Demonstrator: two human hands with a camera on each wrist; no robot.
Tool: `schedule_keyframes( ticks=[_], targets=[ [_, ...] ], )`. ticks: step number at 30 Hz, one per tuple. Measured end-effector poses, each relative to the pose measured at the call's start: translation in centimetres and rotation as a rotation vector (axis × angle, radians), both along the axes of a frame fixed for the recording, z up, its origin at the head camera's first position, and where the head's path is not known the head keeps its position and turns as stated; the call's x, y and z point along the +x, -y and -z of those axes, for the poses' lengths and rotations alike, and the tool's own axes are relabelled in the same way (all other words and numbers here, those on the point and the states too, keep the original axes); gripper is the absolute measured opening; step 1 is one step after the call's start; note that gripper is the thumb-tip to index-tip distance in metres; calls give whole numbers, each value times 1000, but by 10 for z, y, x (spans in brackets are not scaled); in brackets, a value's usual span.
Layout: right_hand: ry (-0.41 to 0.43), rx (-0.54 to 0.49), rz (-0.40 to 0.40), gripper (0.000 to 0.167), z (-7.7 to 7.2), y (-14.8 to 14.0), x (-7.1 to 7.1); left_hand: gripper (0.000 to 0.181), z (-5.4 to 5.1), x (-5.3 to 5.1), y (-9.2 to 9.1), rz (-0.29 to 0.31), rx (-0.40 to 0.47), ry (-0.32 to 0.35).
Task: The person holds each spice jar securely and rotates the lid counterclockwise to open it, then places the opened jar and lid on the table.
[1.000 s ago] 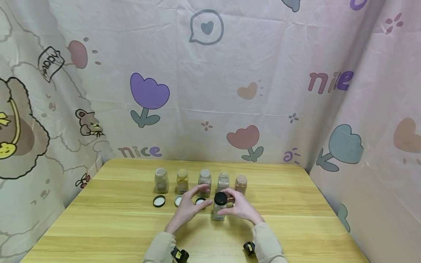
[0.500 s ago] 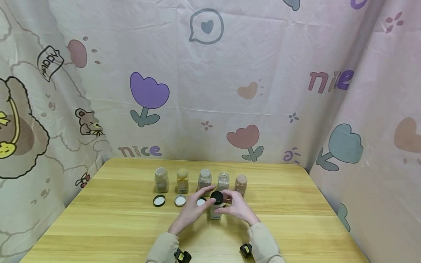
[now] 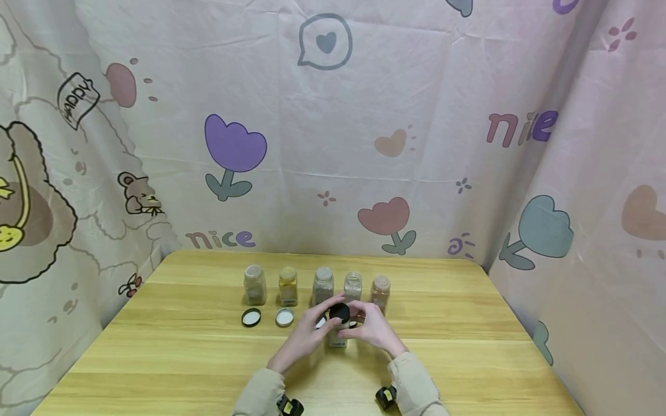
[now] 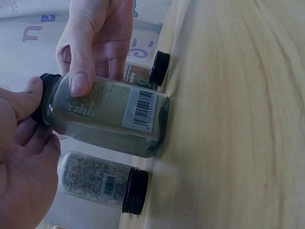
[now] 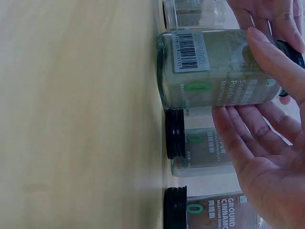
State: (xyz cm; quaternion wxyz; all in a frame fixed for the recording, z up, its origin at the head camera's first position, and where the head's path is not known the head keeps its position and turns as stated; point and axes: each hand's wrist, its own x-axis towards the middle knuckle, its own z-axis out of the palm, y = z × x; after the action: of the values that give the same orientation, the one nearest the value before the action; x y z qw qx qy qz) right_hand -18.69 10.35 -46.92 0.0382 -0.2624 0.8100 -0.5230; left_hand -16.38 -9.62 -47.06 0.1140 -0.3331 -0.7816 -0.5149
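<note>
A square glass spice jar (image 3: 338,340) with a black lid (image 3: 340,313) is upright near the middle of the table. Its label reads Seasoning Powder in the right wrist view, where a pale powder shows through the glass. My right hand (image 3: 376,329) grips the jar body (image 5: 214,67) between thumb and fingers. On the other side, my left hand (image 3: 307,335) holds the lid, with its thumb against the rim in the left wrist view. Whether the jar's base touches the table or sits slightly above it, I cannot tell.
Behind the hands stands a row of several lidless spice jars, among them a yellow one (image 3: 288,287) and a reddish-brown one (image 3: 381,292). Loose lids lie before the row, including a black-rimmed one (image 3: 251,317) and another (image 3: 284,317). A printed cloth (image 3: 312,144) hangs behind the table.
The jar has shifted a little to the left with my right hand. My left hand, apart from it a second ago, has come in and taken hold of the lid.
</note>
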Motion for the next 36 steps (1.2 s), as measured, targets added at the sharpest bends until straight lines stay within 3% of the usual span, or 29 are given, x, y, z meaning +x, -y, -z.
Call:
schedule_keyframes(
  ticks=[7,15,18,25,29,32,36],
  targets=[
    [-16,-5,14,39,1,2,0,44,-1,1,-1,5,42,19],
    [-47,31,47,41,1,3,1,38,-7,4,-7,-91,-27,-140],
    [-61,40,51,42,2,3,1,36,-8,5,-8,-103,-36,-170],
    [-61,53,56,41,2,4,2,34,-4,4,-10,-179,-8,-179],
    [-46,50,54,40,1,4,1,34,0,3,-10,-223,0,-144],
    [-44,53,47,40,1,4,1,37,1,2,-7,-196,-17,-100],
    [-26,51,36,41,1,4,0,39,-1,3,-1,-82,-50,-50]
  ],
)
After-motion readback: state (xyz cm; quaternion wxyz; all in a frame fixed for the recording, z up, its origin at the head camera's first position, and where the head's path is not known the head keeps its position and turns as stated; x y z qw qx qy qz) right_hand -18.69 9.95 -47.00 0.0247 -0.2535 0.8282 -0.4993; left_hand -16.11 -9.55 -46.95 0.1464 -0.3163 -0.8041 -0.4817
